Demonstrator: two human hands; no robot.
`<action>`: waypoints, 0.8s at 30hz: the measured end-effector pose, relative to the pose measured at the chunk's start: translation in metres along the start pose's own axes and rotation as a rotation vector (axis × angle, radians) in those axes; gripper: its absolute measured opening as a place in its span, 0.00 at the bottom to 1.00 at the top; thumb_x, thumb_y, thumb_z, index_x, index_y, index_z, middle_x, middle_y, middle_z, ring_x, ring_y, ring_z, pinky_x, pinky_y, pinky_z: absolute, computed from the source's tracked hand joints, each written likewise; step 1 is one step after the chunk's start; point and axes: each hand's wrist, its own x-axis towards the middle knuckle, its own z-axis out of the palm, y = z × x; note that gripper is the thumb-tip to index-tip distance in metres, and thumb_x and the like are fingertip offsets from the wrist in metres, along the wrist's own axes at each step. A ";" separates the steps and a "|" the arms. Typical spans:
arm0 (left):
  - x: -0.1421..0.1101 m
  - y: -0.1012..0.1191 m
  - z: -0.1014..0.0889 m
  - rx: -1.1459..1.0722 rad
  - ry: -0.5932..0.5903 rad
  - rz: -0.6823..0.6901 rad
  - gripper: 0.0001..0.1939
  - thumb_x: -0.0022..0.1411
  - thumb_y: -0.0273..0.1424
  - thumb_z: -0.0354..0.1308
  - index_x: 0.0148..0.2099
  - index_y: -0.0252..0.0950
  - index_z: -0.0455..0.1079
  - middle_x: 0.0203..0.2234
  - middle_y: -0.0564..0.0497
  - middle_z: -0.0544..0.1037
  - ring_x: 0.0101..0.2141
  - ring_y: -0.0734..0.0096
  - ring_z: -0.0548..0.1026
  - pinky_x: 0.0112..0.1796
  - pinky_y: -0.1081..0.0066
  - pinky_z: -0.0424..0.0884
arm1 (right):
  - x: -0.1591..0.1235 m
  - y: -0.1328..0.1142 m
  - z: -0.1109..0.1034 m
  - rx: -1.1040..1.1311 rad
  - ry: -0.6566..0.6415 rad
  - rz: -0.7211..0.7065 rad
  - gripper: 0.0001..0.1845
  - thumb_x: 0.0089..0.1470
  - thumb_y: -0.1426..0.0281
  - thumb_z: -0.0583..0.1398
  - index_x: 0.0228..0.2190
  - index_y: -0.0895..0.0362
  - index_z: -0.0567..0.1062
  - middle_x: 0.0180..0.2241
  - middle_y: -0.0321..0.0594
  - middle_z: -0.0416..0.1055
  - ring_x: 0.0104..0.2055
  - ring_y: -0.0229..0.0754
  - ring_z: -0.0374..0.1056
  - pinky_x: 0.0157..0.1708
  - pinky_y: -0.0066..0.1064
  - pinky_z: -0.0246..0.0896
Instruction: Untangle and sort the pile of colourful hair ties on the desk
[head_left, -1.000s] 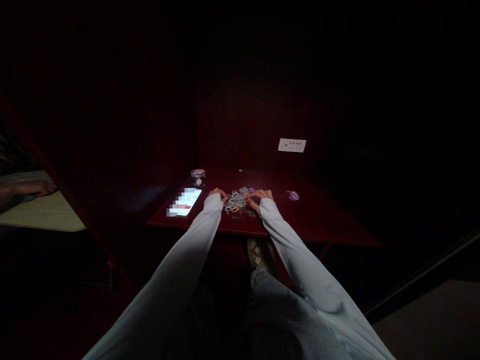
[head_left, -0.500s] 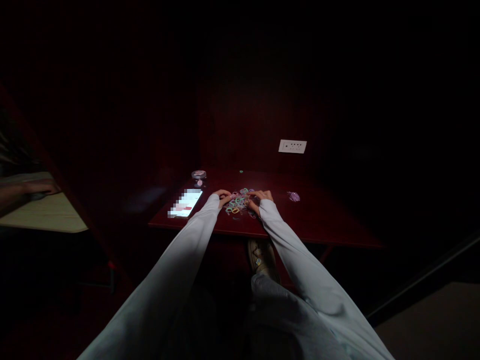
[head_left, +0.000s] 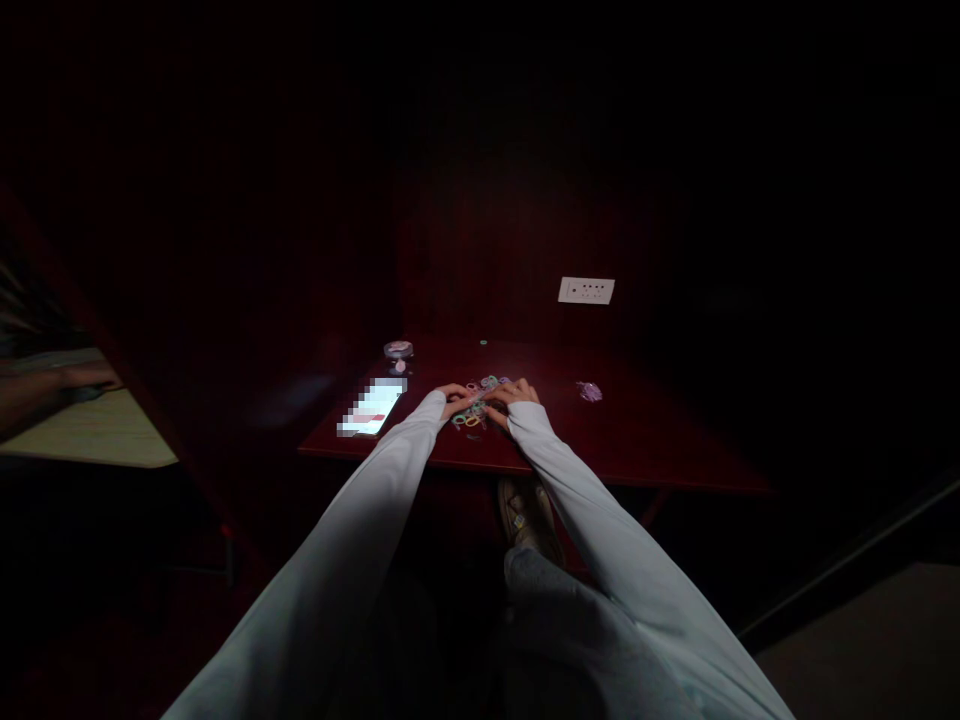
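Observation:
Both of my hands lie on a heap of small colourful plastic rings on a dark red table. My left hand covers the heap's left side, and my right hand is on its right side. Their fingers nearly meet, hiding part of the heap. The low light leaves it unclear whether either hand grips any rings. A small lilac cluster of rings lies apart to the right.
A lit smartphone with a pixelated screen lies to the left, behind it a small round jar. A white wall socket plate is above the table. A person's forearm rests on a pale table far left.
My hands have slid toward each other over the heap, and my right hand has moved left. They now cover more of the rings.

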 end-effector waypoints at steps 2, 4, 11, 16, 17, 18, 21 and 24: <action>0.001 0.000 0.000 0.016 -0.005 -0.025 0.20 0.45 0.45 0.77 0.28 0.34 0.77 0.19 0.55 0.72 0.24 0.74 0.66 0.30 0.71 0.64 | 0.000 0.001 0.000 -0.004 0.008 0.004 0.14 0.69 0.59 0.61 0.47 0.48 0.84 0.50 0.43 0.80 0.53 0.52 0.63 0.52 0.42 0.56; 0.001 0.000 0.001 0.028 0.003 -0.044 0.19 0.45 0.44 0.77 0.29 0.35 0.77 0.19 0.56 0.72 0.24 0.74 0.66 0.29 0.72 0.63 | -0.001 0.001 0.001 0.003 0.022 0.003 0.15 0.70 0.58 0.59 0.44 0.48 0.85 0.49 0.43 0.80 0.52 0.52 0.63 0.52 0.42 0.56; 0.002 -0.005 -0.004 0.161 0.119 -0.004 0.11 0.56 0.39 0.71 0.32 0.36 0.78 0.25 0.54 0.76 0.27 0.72 0.69 0.32 0.71 0.67 | 0.001 0.009 0.001 0.044 0.129 0.071 0.17 0.70 0.56 0.58 0.43 0.48 0.86 0.46 0.43 0.80 0.50 0.51 0.62 0.52 0.42 0.53; -0.006 -0.002 -0.010 0.526 0.245 0.135 0.02 0.59 0.27 0.65 0.35 0.39 0.78 0.37 0.49 0.80 0.38 0.64 0.73 0.47 0.64 0.71 | -0.012 0.072 -0.025 -0.037 0.353 0.427 0.24 0.70 0.56 0.53 0.40 0.52 0.85 0.45 0.49 0.80 0.49 0.55 0.62 0.49 0.45 0.53; -0.008 -0.001 -0.010 0.583 0.240 0.135 0.03 0.59 0.27 0.64 0.36 0.39 0.78 0.39 0.48 0.80 0.41 0.61 0.73 0.49 0.62 0.71 | -0.018 0.088 -0.033 -0.076 0.382 0.514 0.24 0.70 0.56 0.52 0.41 0.54 0.85 0.46 0.51 0.79 0.50 0.56 0.61 0.48 0.45 0.52; -0.010 0.001 -0.009 0.626 0.264 0.133 0.04 0.60 0.26 0.63 0.37 0.39 0.78 0.41 0.47 0.80 0.44 0.58 0.73 0.50 0.61 0.70 | -0.025 0.103 -0.040 -0.121 0.402 0.583 0.25 0.69 0.57 0.52 0.42 0.55 0.85 0.47 0.52 0.79 0.50 0.57 0.61 0.48 0.46 0.52; -0.013 0.004 -0.006 0.693 0.329 0.091 0.08 0.60 0.23 0.59 0.38 0.40 0.77 0.45 0.45 0.80 0.48 0.53 0.71 0.53 0.57 0.69 | -0.044 0.136 -0.058 -0.284 0.380 0.695 0.25 0.69 0.57 0.51 0.41 0.56 0.85 0.46 0.55 0.78 0.51 0.60 0.61 0.48 0.48 0.50; -0.010 0.004 -0.004 0.707 0.320 0.073 0.10 0.59 0.20 0.57 0.37 0.39 0.76 0.44 0.44 0.79 0.48 0.52 0.71 0.53 0.56 0.68 | -0.053 0.148 -0.065 -0.415 0.276 0.721 0.24 0.68 0.59 0.52 0.39 0.56 0.85 0.45 0.55 0.77 0.52 0.61 0.60 0.50 0.50 0.49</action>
